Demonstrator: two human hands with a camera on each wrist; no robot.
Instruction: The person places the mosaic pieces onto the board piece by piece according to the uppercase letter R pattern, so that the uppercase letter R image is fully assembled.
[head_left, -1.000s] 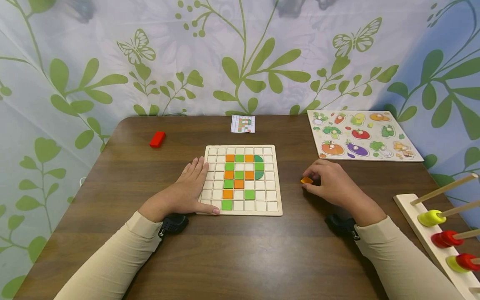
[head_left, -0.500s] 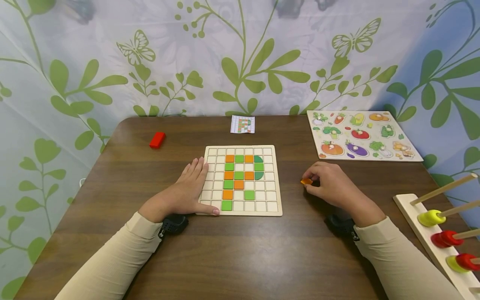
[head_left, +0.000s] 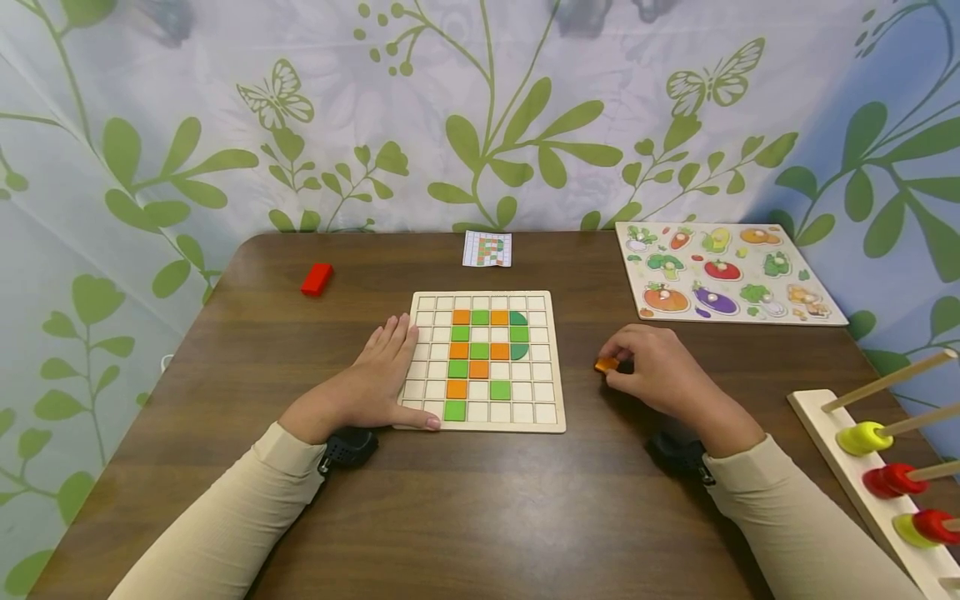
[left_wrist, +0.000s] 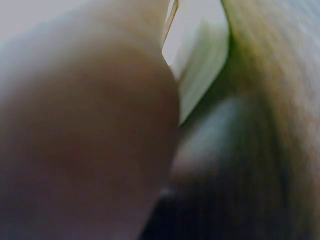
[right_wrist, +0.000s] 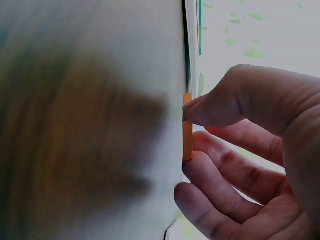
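Observation:
A wooden grid board [head_left: 525, 412] lies in the middle of the table, with orange and green square tiles and two dark green curved tiles set in its cells. My left hand [head_left: 375, 375] rests flat along the board's left edge, fingers straight and thumb on the near left corner. Right of the board, my right hand [head_left: 656, 367] pinches an orange tile [head_left: 604, 365] between thumb and fingers. In the right wrist view that orange tile [right_wrist: 188, 135] stands edge-on at the fingertips, just over the tabletop. The left wrist view is mostly filled by the blurred hand [left_wrist: 85, 125].
Behind the board lies a small paper card [head_left: 487, 249] with a coloured grid pattern. A red block [head_left: 317, 279] sits at the back left. A vegetable puzzle board [head_left: 727, 271] occupies the back right, and a wooden peg stand [head_left: 832, 417] with coloured rings stands at the right edge.
My right hand has shifted slightly left with the orange tile, which shows a little more beyond the fingertips. The left hand and the board have stayed in place.

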